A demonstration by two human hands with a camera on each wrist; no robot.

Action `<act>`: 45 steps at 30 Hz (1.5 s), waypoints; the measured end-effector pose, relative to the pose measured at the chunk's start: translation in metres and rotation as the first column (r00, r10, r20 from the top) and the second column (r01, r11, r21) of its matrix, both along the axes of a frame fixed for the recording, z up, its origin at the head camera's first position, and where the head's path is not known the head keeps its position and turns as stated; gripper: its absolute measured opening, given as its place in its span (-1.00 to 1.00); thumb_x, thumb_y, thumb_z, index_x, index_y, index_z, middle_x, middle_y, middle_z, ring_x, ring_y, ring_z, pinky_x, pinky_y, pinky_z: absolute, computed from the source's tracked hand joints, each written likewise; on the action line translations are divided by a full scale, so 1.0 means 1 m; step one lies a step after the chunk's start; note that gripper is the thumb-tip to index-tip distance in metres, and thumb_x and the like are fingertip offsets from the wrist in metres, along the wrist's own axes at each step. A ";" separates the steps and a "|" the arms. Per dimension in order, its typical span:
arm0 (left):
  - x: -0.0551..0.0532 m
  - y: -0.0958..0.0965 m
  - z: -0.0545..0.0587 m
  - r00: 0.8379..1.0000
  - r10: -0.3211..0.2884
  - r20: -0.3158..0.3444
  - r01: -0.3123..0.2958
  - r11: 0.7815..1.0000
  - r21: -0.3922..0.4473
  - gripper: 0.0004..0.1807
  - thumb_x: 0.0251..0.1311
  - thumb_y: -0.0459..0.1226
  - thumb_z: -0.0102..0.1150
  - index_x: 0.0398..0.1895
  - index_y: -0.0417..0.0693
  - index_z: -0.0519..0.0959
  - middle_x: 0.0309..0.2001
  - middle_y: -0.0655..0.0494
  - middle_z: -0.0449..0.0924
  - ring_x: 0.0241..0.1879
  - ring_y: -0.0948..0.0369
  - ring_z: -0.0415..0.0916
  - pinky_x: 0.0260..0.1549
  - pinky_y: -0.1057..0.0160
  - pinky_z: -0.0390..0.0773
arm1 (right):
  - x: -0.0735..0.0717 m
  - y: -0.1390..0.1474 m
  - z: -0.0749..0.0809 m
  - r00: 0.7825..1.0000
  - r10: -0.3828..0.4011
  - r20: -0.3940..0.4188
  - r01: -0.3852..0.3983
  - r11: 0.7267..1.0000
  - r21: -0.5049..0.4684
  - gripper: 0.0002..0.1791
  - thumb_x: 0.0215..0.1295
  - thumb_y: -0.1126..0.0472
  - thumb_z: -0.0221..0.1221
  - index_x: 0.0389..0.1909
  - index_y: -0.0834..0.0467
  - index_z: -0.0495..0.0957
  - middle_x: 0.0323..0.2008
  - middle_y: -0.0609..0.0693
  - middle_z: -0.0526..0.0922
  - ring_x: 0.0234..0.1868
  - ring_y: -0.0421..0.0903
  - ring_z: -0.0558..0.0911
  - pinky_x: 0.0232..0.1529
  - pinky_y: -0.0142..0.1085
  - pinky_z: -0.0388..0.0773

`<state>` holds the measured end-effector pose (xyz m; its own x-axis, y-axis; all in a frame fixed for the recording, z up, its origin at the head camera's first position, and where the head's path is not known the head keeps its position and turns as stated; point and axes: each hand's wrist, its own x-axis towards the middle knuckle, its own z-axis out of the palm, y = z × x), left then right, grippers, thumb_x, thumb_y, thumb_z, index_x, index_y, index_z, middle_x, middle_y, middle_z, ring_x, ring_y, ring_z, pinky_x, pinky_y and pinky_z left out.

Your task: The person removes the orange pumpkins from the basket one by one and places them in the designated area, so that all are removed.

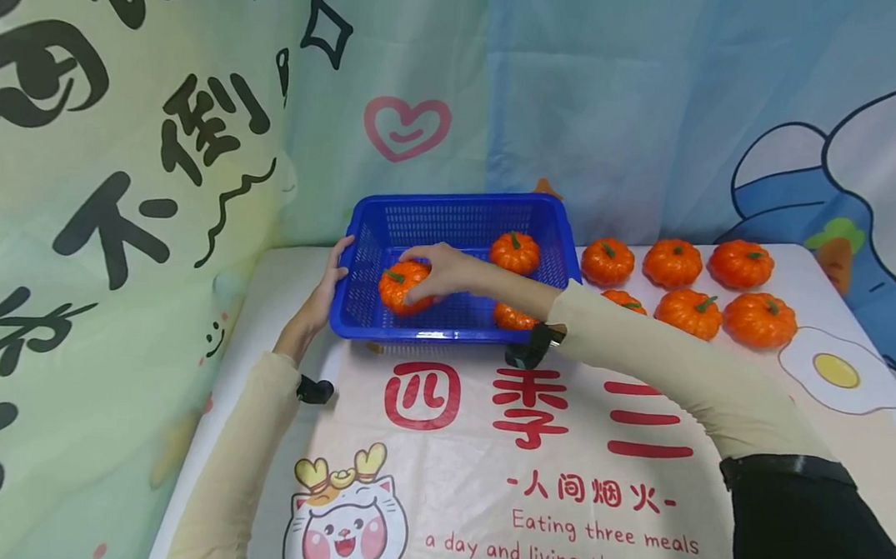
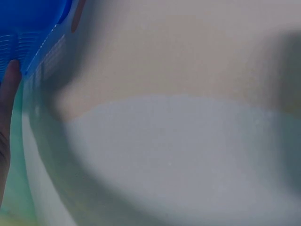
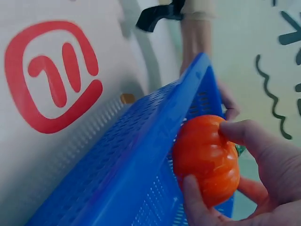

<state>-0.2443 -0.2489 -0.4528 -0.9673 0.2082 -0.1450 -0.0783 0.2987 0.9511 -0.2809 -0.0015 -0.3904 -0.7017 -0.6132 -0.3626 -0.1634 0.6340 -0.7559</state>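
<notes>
My right hand (image 1: 448,271) reaches into the blue plastic basket (image 1: 445,336) and grips a small orange pumpkin (image 1: 399,289) near the basket's left end. In the right wrist view, thumb and fingers curl round this pumpkin (image 3: 204,157), just inside the basket wall. Two more pumpkins lie at the right of the basket: one at the back (image 1: 514,253), and another (image 1: 512,316) at the front, partly hidden by the right forearm. Against the basket's outer left side rests my left hand (image 1: 318,295); one straight finger (image 2: 11,77) touches the wall in the left wrist view.
To the right of the basket, several orange pumpkins (image 1: 672,263) stand in two rows on the table, one partly covered by the right sleeve. A printed cloth (image 1: 558,518) covers the table's front. Patterned curtains (image 1: 599,94) hang behind and at the left.
</notes>
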 end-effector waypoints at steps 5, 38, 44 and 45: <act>-0.006 -0.004 -0.012 1.000 0.000 -0.022 0.000 1.000 0.017 -0.37 0.42 -0.19 -0.55 0.53 0.36 -0.24 0.58 0.06 -0.45 0.54 -0.04 -0.34 0.45 -0.18 -0.26 | 0.009 0.035 0.011 0.995 -0.101 0.007 0.101 0.994 -0.027 -0.21 0.05 0.02 0.37 0.35 -0.08 0.31 0.12 0.13 0.48 -0.05 0.00 0.57 -0.18 -0.28 0.64; 0.000 -0.002 -0.006 1.000 -0.015 -0.023 0.016 0.997 0.073 -0.36 0.41 -0.25 -0.54 0.54 0.21 -0.26 0.57 0.00 -0.48 0.52 -0.09 -0.33 0.44 -0.18 -0.25 | 0.154 0.210 0.029 0.984 -0.172 -0.042 0.170 0.984 -0.050 -0.19 0.11 -0.03 0.35 0.37 -0.06 0.25 0.23 0.16 0.35 0.17 0.17 0.41 -0.08 -0.13 0.65; 0.000 0.000 -0.006 1.000 -0.003 -0.023 0.005 0.997 0.080 -0.36 0.41 -0.25 -0.54 0.54 0.21 -0.25 0.56 -0.01 -0.44 0.47 -0.12 -0.22 0.43 -0.18 -0.21 | 0.158 0.238 0.014 0.976 -0.198 -0.088 0.196 0.980 -0.032 -0.16 0.11 0.02 0.36 0.39 0.02 0.21 0.21 0.17 0.36 0.15 0.18 0.42 -0.07 -0.04 0.64; 0.000 0.000 -0.006 1.000 -0.002 -0.024 0.004 0.997 0.076 -0.37 0.42 -0.24 -0.54 0.54 0.21 -0.25 0.56 -0.01 -0.44 0.48 -0.12 -0.23 0.43 -0.18 -0.21 | 0.157 0.242 0.010 0.977 -0.191 -0.095 0.189 0.981 -0.029 -0.16 0.11 0.03 0.36 0.39 0.04 0.21 0.21 0.19 0.36 0.15 0.20 0.42 -0.07 -0.03 0.63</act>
